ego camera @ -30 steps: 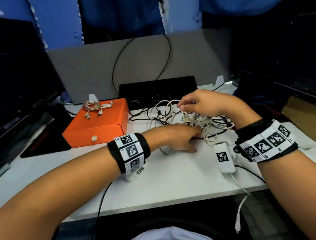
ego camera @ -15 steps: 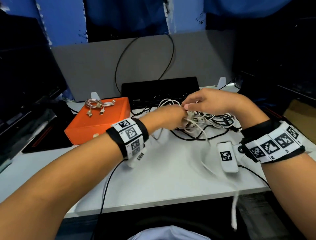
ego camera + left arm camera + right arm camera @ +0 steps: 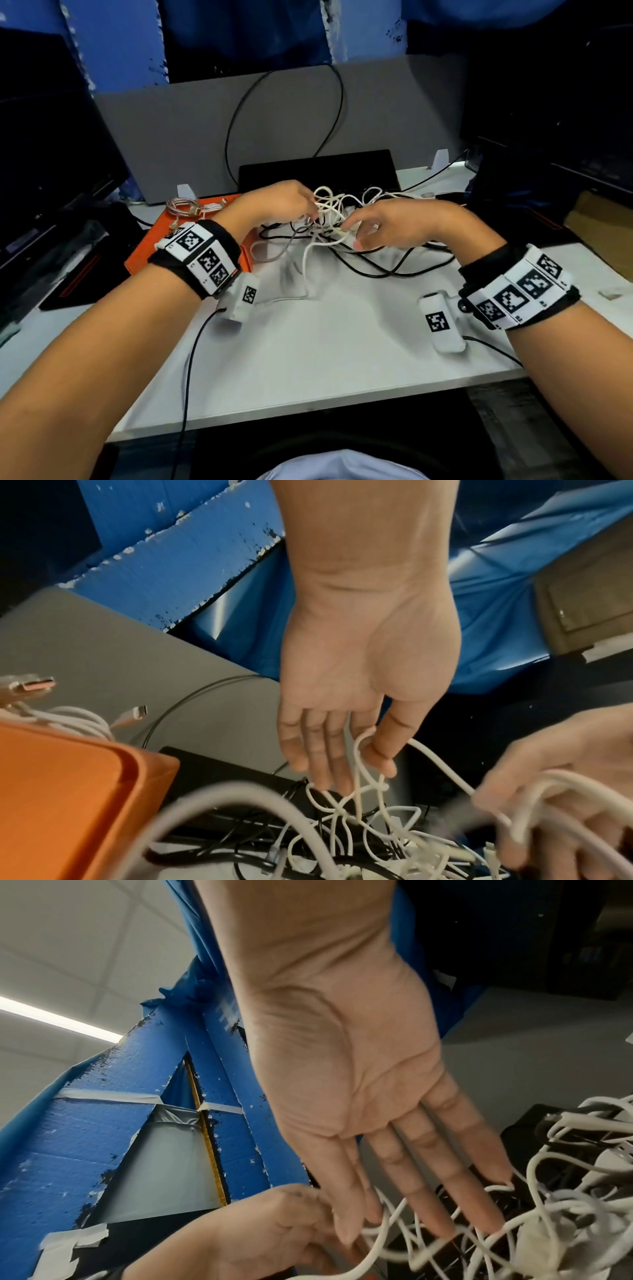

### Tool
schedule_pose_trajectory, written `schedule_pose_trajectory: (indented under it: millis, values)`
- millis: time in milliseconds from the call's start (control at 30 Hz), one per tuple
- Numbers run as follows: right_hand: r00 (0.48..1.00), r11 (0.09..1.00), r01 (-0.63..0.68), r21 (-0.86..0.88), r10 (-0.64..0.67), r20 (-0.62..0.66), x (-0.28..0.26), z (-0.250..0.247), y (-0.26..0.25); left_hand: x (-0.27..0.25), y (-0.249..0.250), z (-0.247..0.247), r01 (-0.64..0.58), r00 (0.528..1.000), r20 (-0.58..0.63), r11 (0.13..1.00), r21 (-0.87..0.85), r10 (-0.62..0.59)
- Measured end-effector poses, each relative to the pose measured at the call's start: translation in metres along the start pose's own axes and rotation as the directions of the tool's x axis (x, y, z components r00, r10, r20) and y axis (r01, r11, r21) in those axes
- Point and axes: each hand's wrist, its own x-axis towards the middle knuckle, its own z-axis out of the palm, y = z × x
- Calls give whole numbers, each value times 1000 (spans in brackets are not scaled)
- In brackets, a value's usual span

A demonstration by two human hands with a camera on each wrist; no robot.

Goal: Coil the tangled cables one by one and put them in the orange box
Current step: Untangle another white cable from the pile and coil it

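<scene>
No readable txt, brand or nos. anywhere. Only signs: b/w square code markers on both wristbands [image 3: 202, 255] and on the white wrist cam units [image 3: 440, 322].

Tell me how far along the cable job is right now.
Done: one coiled cable lies on the closed orange box, on its lid, not inside. In hand: the left hand pinches a white cable loop while the right hand holds other white strands. Left: the tangled pile of white and black cables on the desk, unsorted.
</scene>
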Motion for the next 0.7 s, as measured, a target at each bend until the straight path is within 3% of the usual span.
schedule_pose_trajectory:
  millis: [133, 200, 267, 300, 367, 433, 467, 500, 600, 667, 700]
  values:
    - [996, 975, -79, -209, 68, -61, 1, -1, 8, -9, -15, -6, 102, 994, -59, 979, 177, -93]
    - [994, 959, -102, -263, 108, 8, 1, 1, 10, -7, -24, -9, 106, 982, -157, 994, -26, -109]
    - [991, 968, -105, -229, 121, 59, 1, 2, 9, -10, -22, -17, 7, 963, -245, 924, -382, -108]
    - [995, 979, -89, -181, 96, 27, 2, 2, 8, -13, -18, -20, -71, 955, -281, 854, -516, -91]
    - [974, 1000, 10, -5, -11, -228, 5, 1, 3, -25, -2, -29, -216, 945, -326, 756, -618, 3]
    - [828, 970, 193, 148, -80, -554, 3, -3, -6, -42, 19, -35, -323, 933, -329, 733, -598, 143]
    - [754, 945, 276, 176, -100, -649, 1, -6, -12, -50, 29, -37, -374, 921, -320, 731, -571, 222]
    - [718, 919, 344, 192, -125, -685, -4, -9, -17, -57, 39, -37, -428, 902, -311, 726, -539, 301]
    - [724, 834, 488, 257, -221, -654, -15, -12, -29, -74, 57, -35, -563, 825, -338, 707, -428, 452]
    - [735, 833, 491, 254, -239, -635, -22, -14, -35, -83, 59, -34, -589, 802, -404, 693, -416, 439]
    - [739, 851, 464, 246, -219, -637, -23, -16, -37, -87, 58, -33, -569, 814, -429, 680, -461, 391]
